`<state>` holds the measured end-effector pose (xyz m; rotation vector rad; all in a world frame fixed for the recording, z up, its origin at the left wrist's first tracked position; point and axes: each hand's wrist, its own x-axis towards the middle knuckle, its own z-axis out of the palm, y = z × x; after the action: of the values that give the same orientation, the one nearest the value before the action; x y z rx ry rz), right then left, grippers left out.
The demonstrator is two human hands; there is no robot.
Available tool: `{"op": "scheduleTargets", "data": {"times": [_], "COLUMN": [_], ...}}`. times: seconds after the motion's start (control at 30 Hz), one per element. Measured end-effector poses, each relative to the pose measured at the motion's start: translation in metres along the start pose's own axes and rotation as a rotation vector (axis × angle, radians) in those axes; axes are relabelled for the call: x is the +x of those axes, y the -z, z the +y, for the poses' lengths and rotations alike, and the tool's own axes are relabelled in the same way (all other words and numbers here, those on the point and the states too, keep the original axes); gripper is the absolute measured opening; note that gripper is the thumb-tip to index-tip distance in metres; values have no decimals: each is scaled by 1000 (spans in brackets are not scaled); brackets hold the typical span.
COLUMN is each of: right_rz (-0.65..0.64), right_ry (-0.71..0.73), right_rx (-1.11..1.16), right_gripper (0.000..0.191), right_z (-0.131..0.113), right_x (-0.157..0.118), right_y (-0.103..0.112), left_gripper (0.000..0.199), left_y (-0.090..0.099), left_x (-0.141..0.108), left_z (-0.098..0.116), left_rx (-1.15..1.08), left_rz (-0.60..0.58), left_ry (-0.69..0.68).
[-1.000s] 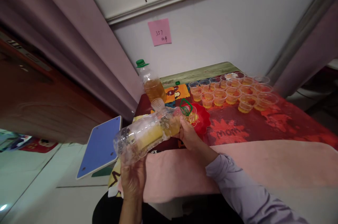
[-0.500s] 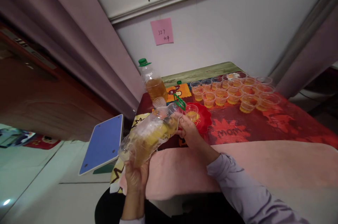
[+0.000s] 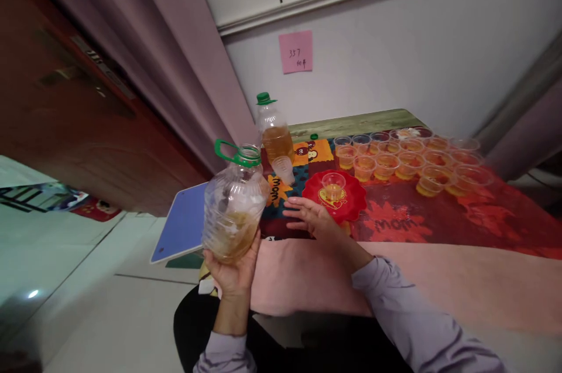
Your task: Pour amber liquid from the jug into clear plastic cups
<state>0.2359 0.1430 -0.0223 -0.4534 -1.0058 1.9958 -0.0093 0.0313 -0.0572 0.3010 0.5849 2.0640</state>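
Note:
My left hand (image 3: pixel 235 270) grips the lower part of a clear plastic jug (image 3: pixel 235 203) with a green handle ring and an uncapped mouth. Yellowish liquid lies in its bottom, and the jug stands nearly upright. My right hand (image 3: pixel 309 218) is off the jug, fingers stretched out and holding nothing, just left of a red scalloped plate (image 3: pixel 356 200). On that plate stands a clear plastic cup (image 3: pixel 334 185) with some yellow liquid. Behind the jug, another clear cup (image 3: pixel 283 169) leans tilted by a second, green-capped jug (image 3: pixel 277 141) of amber liquid.
Rows of clear cups (image 3: pixel 408 165) with yellow liquid fill the table's back right. A small green cap (image 3: pixel 314 136) lies near the back. A pink cloth (image 3: pixel 373 273) covers the front edge. A blue board (image 3: pixel 182 221) is at the left, and a pink note (image 3: pixel 295 52) hangs on the wall.
The jug has swung from tilted over the plate to nearly upright at the left. My right hand has let go of its neck and opened. The view has shifted somewhat.

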Motion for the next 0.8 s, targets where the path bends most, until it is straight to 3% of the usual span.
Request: {"op": "scheduleTargets", "data": {"times": [0.13, 0.23, 0.33, 0.47, 0.53, 0.63, 0.8], "right_rz": [11, 110, 245, 384, 396, 339, 289], "right_ry": [-3, 55, 231, 491, 427, 240, 191], "right_rx": [-165, -292, -573, -1204, -1508, -1824, -1929], "right_gripper": [50, 42, 34, 23, 23, 26, 24], "right_z": [12, 6, -22, -75, -94, -101, -89], "right_x": [-4, -8, -13, -16, -15, -11, -4], "right_y": [-1, 1, 13, 41, 54, 67, 71], "left_gripper": [85, 89, 83, 80, 83, 84, 78], "left_y": [2, -4, -12, -20, -23, -26, -31], "left_x": [1, 0, -2, -5, -6, -6, -9], "left_z": [3, 4, 2, -1, -1, -1, 0], "left_rx": [-22, 51, 84, 97, 90, 83, 71], "left_rz": [-1, 42, 71, 107, 114, 127, 124], "left_ry": [38, 36, 13, 3, 7, 4, -1]}}
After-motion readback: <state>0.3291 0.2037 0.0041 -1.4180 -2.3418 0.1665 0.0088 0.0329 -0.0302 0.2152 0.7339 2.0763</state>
